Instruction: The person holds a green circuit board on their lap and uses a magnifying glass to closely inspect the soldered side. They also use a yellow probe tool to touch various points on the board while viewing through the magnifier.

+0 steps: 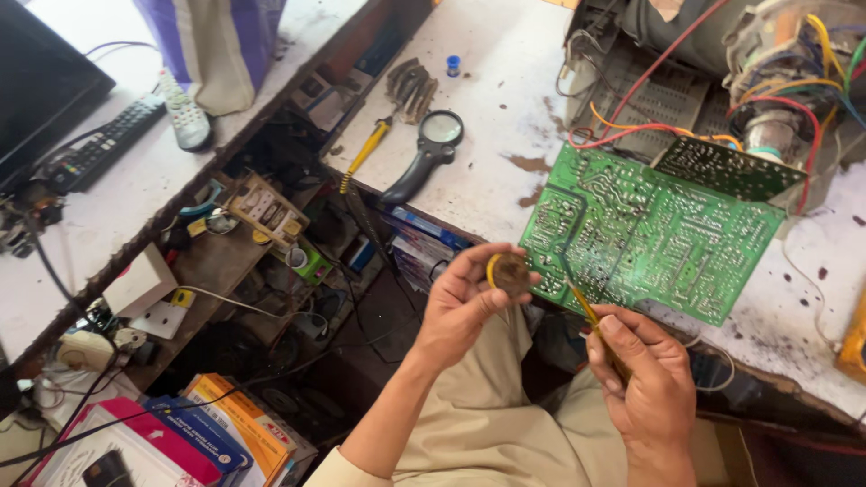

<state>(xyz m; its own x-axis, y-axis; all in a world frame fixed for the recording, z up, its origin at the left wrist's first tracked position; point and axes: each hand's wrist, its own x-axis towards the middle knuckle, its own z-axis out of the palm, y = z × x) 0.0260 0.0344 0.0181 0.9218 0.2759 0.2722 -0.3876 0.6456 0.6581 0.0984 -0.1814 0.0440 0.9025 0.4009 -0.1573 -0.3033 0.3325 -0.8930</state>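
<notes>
Small round brown tin (511, 271) upright; thin yellow-handled tool (588, 316) angled toward tin.

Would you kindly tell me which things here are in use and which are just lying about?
In use: left hand with small round tin; right hand with yellow tool; green circuit board.
Lying about: magnifier; yellow screwdriver; remotes.

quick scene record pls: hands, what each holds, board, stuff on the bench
left hand: holds a small round tin between thumb and fingers
right hand: grips a thin yellow-handled tool, tip toward the tin
board: green circuit board, solder side up, lying flat on the bench edge, wires running from its far side
bench: white, stained
on bench: magnifier, yellow screwdriver, small blue cap
left counter: two remotes
</notes>
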